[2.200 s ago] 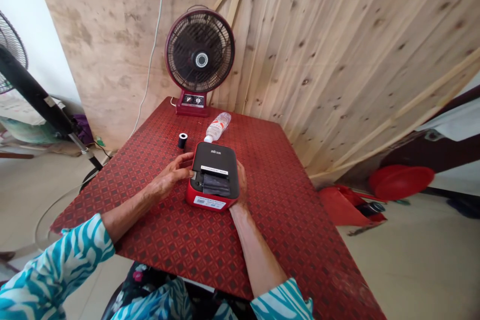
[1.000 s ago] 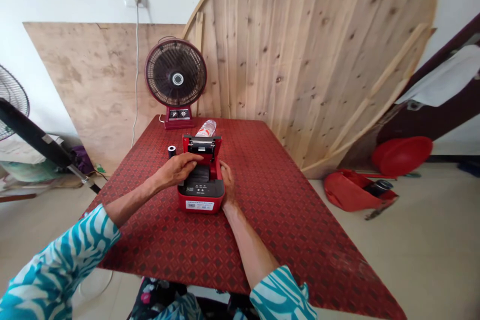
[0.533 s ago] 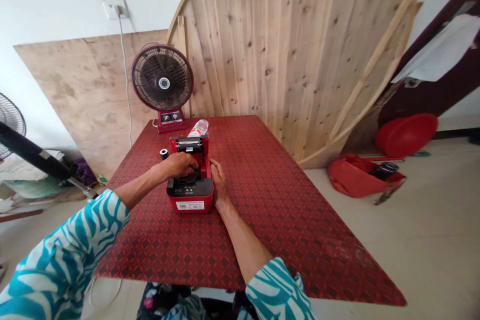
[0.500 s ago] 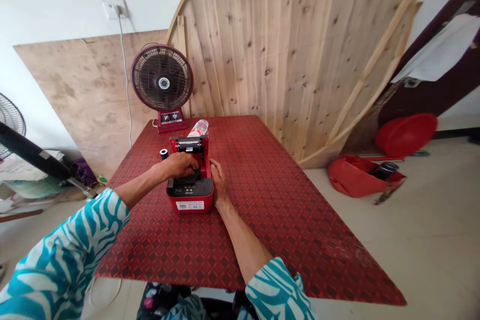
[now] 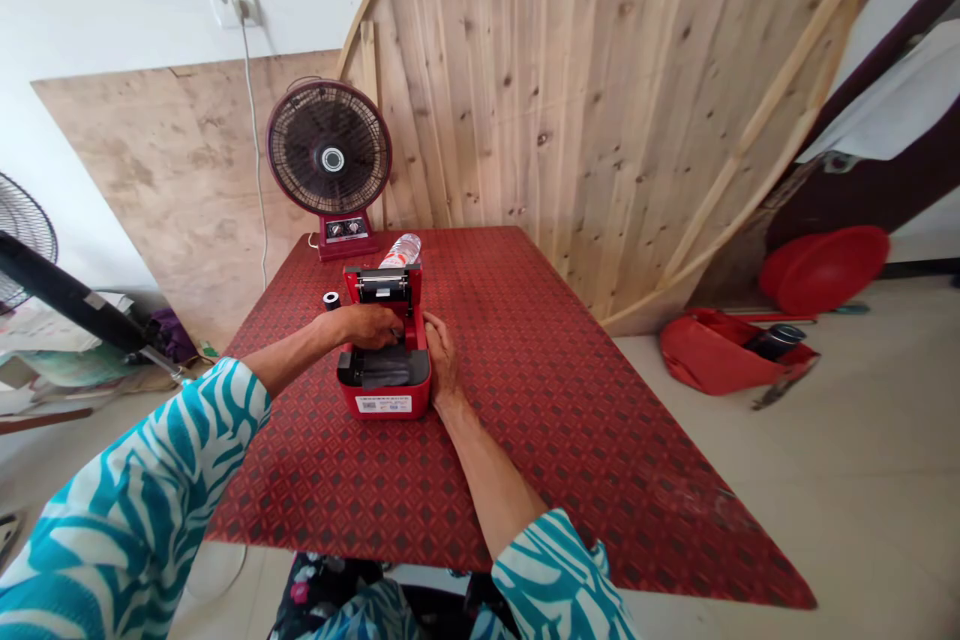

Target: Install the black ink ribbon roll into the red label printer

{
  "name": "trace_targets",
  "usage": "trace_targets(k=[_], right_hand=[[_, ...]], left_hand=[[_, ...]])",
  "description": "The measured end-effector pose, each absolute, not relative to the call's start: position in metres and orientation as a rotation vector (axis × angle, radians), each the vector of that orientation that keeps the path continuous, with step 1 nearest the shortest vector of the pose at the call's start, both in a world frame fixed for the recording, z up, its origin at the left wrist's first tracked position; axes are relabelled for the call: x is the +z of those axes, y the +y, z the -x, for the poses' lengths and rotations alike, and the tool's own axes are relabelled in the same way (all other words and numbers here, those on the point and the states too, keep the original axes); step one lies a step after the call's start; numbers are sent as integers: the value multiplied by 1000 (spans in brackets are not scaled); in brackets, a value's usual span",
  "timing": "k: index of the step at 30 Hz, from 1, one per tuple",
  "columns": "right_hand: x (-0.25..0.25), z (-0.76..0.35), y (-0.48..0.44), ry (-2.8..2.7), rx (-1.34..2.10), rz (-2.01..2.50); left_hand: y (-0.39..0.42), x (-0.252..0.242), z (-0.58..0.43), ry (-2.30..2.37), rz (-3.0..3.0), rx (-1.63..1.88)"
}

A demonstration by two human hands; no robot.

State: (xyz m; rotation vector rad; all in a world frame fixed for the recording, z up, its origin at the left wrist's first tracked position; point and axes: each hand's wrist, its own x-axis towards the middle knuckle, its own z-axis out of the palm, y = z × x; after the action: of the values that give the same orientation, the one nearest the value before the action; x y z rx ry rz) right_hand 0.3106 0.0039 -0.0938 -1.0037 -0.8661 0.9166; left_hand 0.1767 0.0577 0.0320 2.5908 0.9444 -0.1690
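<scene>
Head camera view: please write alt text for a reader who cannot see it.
The left hand reaches into an open red-and-black label printer while the right hand rests against its side, on a red patterned tabletop. A small black roll, a clear plastic bottle and a maroon desk fan are behind it.

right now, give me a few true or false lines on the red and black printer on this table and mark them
The person's left hand is over the open red and black label printer: true.

The right hand holds the small black roll: false, it rests against the printer's right side, and the roll stands left of the printer.

The printer's red lid is shut: false, it stands open, upright.

A clear plastic bottle lies on its side behind the printer: true.

A dark red desk fan stands at the far end of the red patterned table cover: true.
</scene>
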Motion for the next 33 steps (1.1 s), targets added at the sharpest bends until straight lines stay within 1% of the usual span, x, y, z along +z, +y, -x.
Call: trace_targets(k=[6, 13, 17, 22, 27, 30, 33], right_hand=[[-93, -310, 4, -847, 905, 1010], [-93, -311, 4, -875, 932, 989], [-89, -312, 0, -856, 945, 996], [-88, -312, -1, -850, 941, 1014], [-90, -314, -1, -838, 957, 1035], [-93, -314, 0, -847, 959, 1051], [-95, -316, 1, -871, 915, 1069]], left_hand=[[59, 35, -177, 899, -2523, -160], [42, 30, -165, 988, -2655, 76], [33, 26, -164, 1006, -2597, 177], [25, 48, -142, 844, -2365, 593], [40, 69, -78, 936, -1948, 1001], [63, 58, -45, 1060, -1664, 1226], [90, 31, -31, 1312, -1501, 1383]])
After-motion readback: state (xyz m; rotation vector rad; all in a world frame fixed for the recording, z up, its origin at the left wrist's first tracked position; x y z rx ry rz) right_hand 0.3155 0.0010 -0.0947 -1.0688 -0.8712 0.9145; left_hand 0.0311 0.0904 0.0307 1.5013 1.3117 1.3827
